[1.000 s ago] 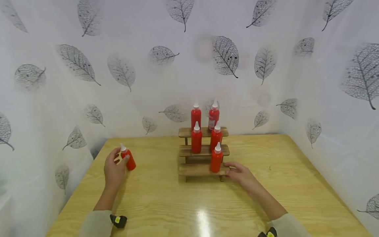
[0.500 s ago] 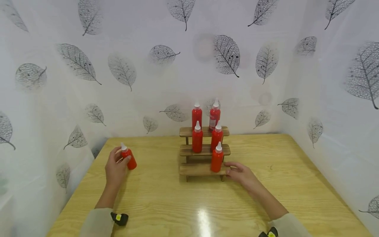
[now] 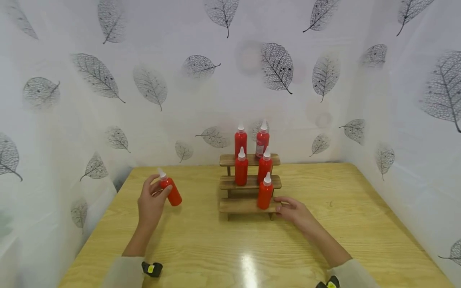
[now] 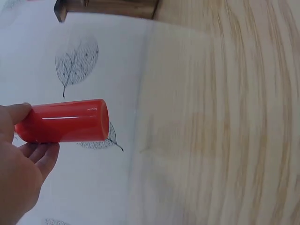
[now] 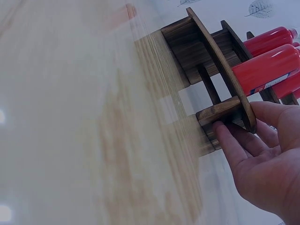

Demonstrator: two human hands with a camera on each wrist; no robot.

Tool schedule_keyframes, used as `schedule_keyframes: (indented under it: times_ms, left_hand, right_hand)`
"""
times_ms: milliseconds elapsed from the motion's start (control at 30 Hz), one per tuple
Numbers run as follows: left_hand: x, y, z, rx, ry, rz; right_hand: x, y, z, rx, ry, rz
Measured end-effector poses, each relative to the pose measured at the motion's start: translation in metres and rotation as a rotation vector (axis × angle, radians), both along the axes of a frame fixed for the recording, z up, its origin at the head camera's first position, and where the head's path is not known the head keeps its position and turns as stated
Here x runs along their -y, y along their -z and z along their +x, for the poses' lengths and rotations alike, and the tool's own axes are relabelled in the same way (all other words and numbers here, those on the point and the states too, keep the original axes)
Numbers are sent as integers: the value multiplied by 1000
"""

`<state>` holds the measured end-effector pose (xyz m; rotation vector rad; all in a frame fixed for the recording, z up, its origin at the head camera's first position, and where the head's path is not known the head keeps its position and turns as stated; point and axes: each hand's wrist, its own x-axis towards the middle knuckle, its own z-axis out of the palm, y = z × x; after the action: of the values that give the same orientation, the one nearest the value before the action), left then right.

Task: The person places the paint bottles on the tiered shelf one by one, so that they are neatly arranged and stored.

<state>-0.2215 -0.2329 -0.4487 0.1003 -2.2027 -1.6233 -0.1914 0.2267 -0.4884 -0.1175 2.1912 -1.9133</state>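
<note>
My left hand (image 3: 151,204) holds a red squeeze bottle (image 3: 171,193) with a white pointed cap between thumb and fingers. The bottle leans, cap toward upper left; in the left wrist view its bare red base (image 4: 96,121) shows and it looks raised off the table. My right hand (image 3: 297,216) grips the right end of the lowest shelf of a three-step wooden rack (image 3: 234,206); in the right wrist view its fingers (image 5: 229,140) reach under the shelf end. On that shelf's right side a red bottle (image 3: 264,196) stands upright. The shelf's left side is bare.
Two red bottles stand on the middle step, among them a left one (image 3: 241,171), and two on the top step, among them a labelled one (image 3: 262,145). A light wooden table (image 3: 201,248) bears the rack. Leaf-patterned sheets (image 3: 201,100) close off the back and sides.
My left hand has moved to the right with the bottle, which leans more now. My right hand stays at the rack's lowest shelf. The view has shifted slightly.
</note>
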Motion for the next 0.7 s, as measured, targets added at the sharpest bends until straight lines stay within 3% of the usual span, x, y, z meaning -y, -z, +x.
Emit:
schedule_keyframes:
  times_ms: [467,700]
  left_hand:
    - [-48,-20,19,-76,134,74]
    - [-79,-41,34,-113,177,50]
  right_hand:
    - [-1,2,-1,0,7,-1]
    - [0,0,-1,-1,12,0]
